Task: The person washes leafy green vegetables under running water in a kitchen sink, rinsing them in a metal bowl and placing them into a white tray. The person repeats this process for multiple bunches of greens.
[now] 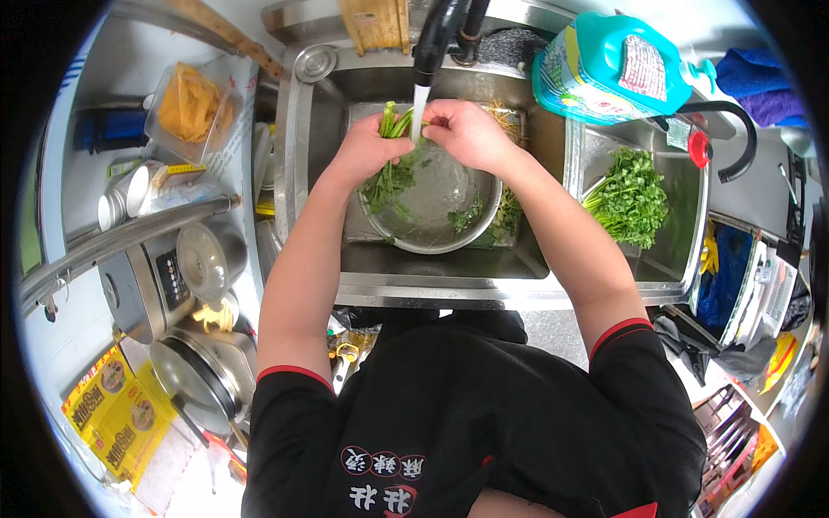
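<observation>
Water runs from a black faucet (432, 55) between my hands, over a round metal basin (447, 246) of water in the sink (453, 286). My left hand (372, 150) grips a bunch of leafy green herbs (394, 178), stems up and leaves hanging into the basin. Beside the stream, my right hand (467, 133) has its thumb and fingertips together at the stems; whether it pinches one is unclear. Loose leaves (467, 215) float in the basin. Roots and scraps (508, 217) lie outside its right rim. Another herb bunch (628, 197) rests in the right-hand sink compartment.
A large teal jug (609, 71) stands at the sink's back right, near a curved black hose (745, 129). A wooden block (374, 26) and a small metal lid (315, 63) are at the back edge. Left, a metal rail (129, 239) runs beside shelves and a plastic container (191, 113).
</observation>
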`<state>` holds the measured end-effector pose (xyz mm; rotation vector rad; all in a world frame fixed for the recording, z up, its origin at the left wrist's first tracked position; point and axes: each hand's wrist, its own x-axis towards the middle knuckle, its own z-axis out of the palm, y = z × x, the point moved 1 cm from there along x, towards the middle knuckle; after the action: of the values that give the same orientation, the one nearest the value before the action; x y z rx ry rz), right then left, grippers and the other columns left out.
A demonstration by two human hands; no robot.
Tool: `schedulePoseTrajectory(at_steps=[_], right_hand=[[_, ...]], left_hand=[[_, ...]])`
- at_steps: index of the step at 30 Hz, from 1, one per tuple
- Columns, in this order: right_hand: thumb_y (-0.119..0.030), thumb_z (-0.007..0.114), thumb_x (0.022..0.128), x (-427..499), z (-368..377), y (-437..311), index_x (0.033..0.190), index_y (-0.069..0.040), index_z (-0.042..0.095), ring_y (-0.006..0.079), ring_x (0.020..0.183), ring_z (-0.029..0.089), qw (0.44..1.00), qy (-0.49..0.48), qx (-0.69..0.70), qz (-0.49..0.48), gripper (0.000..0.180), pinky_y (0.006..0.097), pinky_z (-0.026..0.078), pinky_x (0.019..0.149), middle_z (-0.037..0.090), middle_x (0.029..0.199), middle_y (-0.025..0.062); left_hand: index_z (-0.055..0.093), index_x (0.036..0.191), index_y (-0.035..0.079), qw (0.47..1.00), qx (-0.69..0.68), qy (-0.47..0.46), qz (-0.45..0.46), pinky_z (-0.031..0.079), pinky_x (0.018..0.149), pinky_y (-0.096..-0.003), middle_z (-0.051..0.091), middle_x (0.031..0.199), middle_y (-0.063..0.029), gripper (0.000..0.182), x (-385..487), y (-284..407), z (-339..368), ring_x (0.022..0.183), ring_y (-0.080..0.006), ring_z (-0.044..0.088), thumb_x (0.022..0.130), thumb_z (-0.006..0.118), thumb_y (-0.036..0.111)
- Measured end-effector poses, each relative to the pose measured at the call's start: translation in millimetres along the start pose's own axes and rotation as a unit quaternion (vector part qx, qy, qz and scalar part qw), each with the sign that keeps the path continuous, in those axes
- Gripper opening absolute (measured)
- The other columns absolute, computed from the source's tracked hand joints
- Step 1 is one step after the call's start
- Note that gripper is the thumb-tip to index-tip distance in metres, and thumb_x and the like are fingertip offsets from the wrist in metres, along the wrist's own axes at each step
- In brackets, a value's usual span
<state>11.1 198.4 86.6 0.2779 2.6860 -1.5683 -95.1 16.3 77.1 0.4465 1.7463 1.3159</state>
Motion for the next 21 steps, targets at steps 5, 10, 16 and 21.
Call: schedulePoseTrajectory(at_steps=[5, 10, 16, 21], right_hand=[[-0.015, 0.072, 0.086, -9, -12, -18, 0.109, -0.008, 0.070, 0.0335, 0.086, 0.070, 0.999, 0.031, -0.044, 0.005, 0.024, 0.0430, 0.056, 0.079, 0.071, 0.106, 0.0142], [-0.016, 0.074, 0.086, -36, -10, -9, 0.125, -0.007, 0.063, 0.0340, 0.095, 0.070, 0.991, 0.127, 0.003, 0.035, 0.042, 0.0432, 0.056, 0.088, 0.063, 0.130, 0.0158], [-0.009, 0.074, 0.090, -35, 24, 12, 0.121, 0.000, 0.065, 0.0190, 0.097, 0.069, 0.974, 0.068, 0.217, -0.004, 0.033, 0.0323, 0.053, 0.090, 0.071, 0.111, 0.0124], [-0.007, 0.072, 0.094, -33, 41, 26, 0.108, 0.001, 0.068, 0.0101, 0.092, 0.064, 0.921, 0.129, 0.353, 0.102, 0.016, 0.0274, 0.052, 0.085, 0.073, 0.098, 0.0046]], left_hand=[[0.069, 0.108, 0.001, 0.997, -0.066, -0.028, 0.023, 0.050, 0.064, -0.0282, 0.068, 0.089, -0.0017, 0.028, 2, 3, 9, 0.071, -0.0113, 0.060, 0.081, 0.077, 0.004], [0.069, 0.107, 0.001, 0.993, -0.112, 0.017, -0.019, 0.049, 0.063, -0.0284, 0.067, 0.088, -0.0017, 0.026, 3, -1, 5, 0.070, -0.0122, 0.059, 0.082, 0.076, 0.005], [0.069, 0.105, 0.001, 0.987, -0.159, -0.009, -0.011, 0.049, 0.065, -0.0287, 0.067, 0.090, -0.0032, 0.023, -5, -6, 19, 0.070, -0.0128, 0.060, 0.085, 0.076, 0.008], [0.066, 0.112, 0.002, 0.974, -0.224, 0.032, -0.024, 0.053, 0.072, -0.0314, 0.068, 0.099, -0.0040, 0.024, -17, -14, 34, 0.080, -0.0149, 0.062, 0.090, 0.074, 0.007]])
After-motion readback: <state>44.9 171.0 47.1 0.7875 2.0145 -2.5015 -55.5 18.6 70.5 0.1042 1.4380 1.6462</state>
